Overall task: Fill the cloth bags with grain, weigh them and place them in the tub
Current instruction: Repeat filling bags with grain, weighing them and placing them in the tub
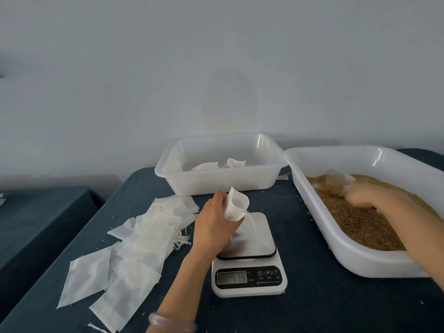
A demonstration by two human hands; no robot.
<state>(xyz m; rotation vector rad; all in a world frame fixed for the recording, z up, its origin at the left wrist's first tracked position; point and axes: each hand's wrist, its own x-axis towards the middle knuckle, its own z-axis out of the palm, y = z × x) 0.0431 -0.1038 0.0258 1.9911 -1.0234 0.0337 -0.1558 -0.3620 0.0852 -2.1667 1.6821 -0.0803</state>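
The likeliest slip from here is spilled grain. The small white cloth bag (236, 206) has a narrow, limp mouth, and if it sags shut or tilts while grain is tipped in, kernels would scatter over the white digital kitchen scale (249, 257) beneath it and the dark blue tabletop (312, 308), where stray grains already lie. Grain landing on the steel platform would also falsify the reading, and the bag's dangling drawstring could drag across it. The left hand (215, 225) grasps the bag by its lower half, fingers curled round it, holding it mouth up and open over the far part of the scale. The right hand (374, 197) is well to the right, down in the brown grain (360, 227) inside the large white plastic tray (336, 247). It is motion-blurred, so I cannot tell whether it is clenched on anything, though a translucent shape just beyond it may be a scoop. The far white plastic tub (216, 182) holds a few filled bags (236, 162), and flat empty bags (144, 236) lie heaped at the left.
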